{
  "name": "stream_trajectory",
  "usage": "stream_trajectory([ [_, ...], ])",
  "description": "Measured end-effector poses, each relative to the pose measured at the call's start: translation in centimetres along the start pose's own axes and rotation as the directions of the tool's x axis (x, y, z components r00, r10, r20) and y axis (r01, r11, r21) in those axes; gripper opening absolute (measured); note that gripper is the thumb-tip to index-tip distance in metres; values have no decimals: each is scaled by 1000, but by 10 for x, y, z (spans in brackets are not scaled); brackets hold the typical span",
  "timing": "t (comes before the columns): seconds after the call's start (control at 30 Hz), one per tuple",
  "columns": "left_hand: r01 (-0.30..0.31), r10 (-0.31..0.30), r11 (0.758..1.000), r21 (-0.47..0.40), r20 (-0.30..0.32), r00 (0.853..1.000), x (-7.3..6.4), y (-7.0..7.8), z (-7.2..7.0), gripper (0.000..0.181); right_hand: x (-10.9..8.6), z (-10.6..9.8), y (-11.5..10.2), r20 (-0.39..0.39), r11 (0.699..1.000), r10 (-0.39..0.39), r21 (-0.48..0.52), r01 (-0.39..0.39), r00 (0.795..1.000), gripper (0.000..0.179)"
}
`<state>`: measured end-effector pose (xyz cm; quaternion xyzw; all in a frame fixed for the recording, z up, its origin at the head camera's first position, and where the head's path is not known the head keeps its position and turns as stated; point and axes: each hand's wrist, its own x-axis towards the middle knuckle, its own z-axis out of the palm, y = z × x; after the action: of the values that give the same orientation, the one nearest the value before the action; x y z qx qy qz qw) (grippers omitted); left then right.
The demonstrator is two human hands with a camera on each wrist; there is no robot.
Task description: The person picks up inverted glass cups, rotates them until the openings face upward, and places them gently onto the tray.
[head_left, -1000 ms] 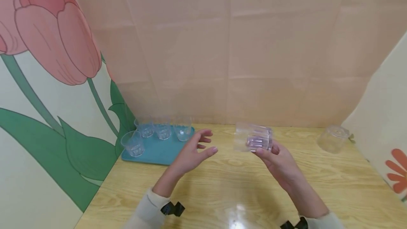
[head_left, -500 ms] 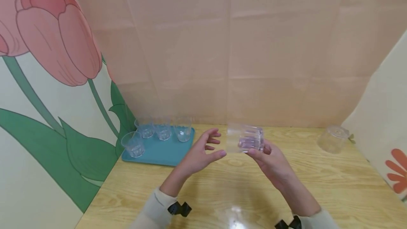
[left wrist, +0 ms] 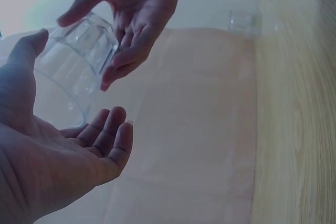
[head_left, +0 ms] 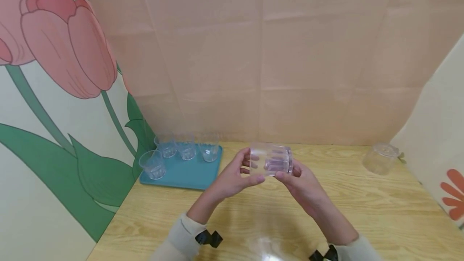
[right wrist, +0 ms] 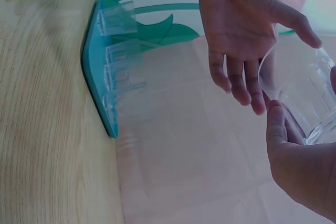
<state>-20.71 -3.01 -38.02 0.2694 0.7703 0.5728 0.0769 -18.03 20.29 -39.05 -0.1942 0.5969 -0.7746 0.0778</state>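
Observation:
A clear plastic-looking or glass cup (head_left: 271, 159) lies sideways in the air above the table, its mouth to the left. My right hand (head_left: 308, 194) holds it near the base, thumb in front and fingers behind, as the left wrist view also shows at the cup's thick bottom (left wrist: 102, 40). My left hand (head_left: 232, 180) is at the cup's mouth, thumb and fingers spread either side of the rim; several fingertips show through the clear wall. In the right wrist view the left hand's fingers (right wrist: 239, 72) look loosely extended. Whether they touch the cup is hard to tell.
A blue tray (head_left: 188, 174) stands at the left back of the wooden table (head_left: 253, 220), with several upright clear cups along its far and left sides. Another clear cup (head_left: 380, 159) sits upside down at the right back. Walls close off the back and both sides.
The right hand has carried the cup leftward. My left hand has moved a little right, so the cup's mouth now lies between its thumb and fingers; earlier there was a gap.

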Motion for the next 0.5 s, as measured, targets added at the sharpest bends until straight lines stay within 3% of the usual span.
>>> stream_trajectory([
  [0.23,26,-26,999,-21,-20,999,2,3,3,88,2,1,2,23,1000,-3,-4,3,1000,56],
  [0.5,53,-55,998,-28,-84,995,1,3,2,82,4,5,3,23,1000,-14,15,14,1000,56],
])
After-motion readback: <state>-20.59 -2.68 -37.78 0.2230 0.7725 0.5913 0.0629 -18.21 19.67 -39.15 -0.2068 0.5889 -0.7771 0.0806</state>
